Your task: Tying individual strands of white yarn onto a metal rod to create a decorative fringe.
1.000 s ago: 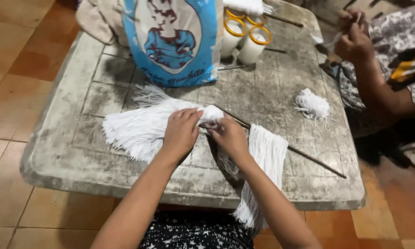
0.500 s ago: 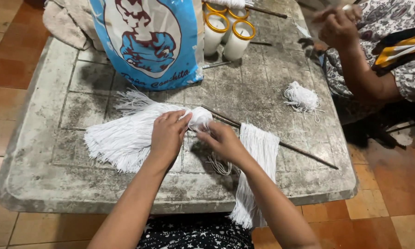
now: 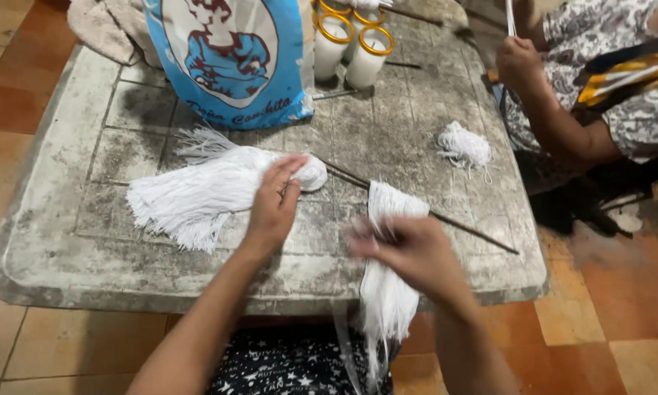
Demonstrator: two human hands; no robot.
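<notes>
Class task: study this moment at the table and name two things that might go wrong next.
1. The white strands under the right hand hang over the table edge and might slide off.
2. The thin rod lies under that bundle; a tug could drag it along.

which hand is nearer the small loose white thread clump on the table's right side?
Right. The right hand sits on the thread bundle hanging over the near edge, below-left of the clump. The left hand rests on the fanned white tassel, farther left.
</notes>
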